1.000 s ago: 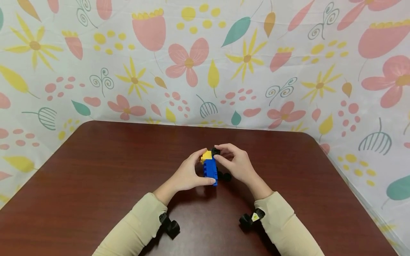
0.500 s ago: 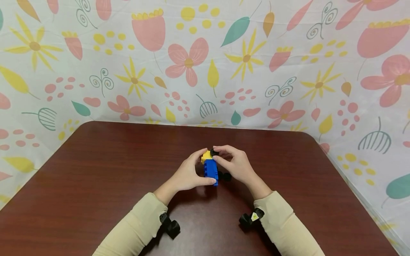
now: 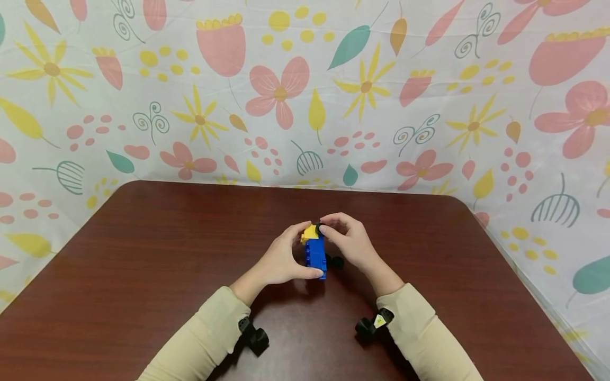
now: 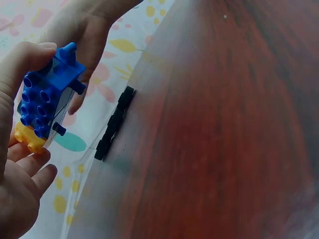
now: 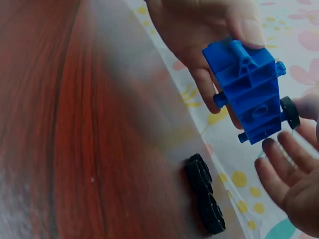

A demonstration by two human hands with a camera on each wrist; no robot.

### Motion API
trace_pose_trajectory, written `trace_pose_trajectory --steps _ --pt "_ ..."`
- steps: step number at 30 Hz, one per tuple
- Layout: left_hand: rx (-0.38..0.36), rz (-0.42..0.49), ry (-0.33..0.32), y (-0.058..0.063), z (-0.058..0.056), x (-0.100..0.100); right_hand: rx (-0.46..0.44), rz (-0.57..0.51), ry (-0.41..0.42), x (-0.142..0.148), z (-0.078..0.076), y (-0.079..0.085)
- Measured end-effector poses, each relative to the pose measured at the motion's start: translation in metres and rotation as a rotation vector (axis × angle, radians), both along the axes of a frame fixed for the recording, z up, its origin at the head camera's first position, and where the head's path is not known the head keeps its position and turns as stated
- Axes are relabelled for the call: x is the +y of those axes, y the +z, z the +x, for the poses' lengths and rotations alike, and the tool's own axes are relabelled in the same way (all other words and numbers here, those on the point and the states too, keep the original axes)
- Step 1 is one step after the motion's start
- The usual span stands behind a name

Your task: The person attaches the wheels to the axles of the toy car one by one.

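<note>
Head view, centre: right hand [image 3: 353,242] hides part of the wheel [image 3: 317,228]. Left wrist view: left hand [image 4: 17,186] runs off the left edge; left of centre, we can't count the loose wheels [image 4: 114,123], too dark.

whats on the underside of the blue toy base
The blue toy base shows a ribbed underside with side pegs, a black wheel at one. The left hand covers part of one end with its thumb; that bit is hidden.
</note>
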State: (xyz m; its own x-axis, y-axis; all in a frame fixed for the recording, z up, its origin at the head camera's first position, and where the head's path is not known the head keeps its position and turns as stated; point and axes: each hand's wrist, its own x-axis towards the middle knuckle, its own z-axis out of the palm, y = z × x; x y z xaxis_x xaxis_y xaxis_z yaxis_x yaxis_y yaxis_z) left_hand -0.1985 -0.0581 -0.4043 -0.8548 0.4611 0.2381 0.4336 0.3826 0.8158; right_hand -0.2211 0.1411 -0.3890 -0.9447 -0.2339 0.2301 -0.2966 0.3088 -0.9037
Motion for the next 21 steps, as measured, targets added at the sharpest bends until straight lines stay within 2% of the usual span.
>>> trace_pose_trajectory --steps 4,8,15,21 --pt "0.005 0.018 -0.011 0.0012 0.0023 0.0004 -0.241 -0.112 0.022 -0.0019 0.0016 0.0019" --pt "0.010 0.033 -0.023 0.0016 0.0033 0.0015 -0.390 -0.216 0.076 -0.0026 0.0040 0.0040" --pt "-0.008 0.089 -0.042 0.0019 0.0035 0.0027 -0.478 -0.328 0.175 -0.0026 0.0070 0.0055" --pt "-0.007 0.067 -0.041 0.0031 0.0035 0.0038 -0.486 -0.406 0.170 -0.0040 0.0074 0.0067"
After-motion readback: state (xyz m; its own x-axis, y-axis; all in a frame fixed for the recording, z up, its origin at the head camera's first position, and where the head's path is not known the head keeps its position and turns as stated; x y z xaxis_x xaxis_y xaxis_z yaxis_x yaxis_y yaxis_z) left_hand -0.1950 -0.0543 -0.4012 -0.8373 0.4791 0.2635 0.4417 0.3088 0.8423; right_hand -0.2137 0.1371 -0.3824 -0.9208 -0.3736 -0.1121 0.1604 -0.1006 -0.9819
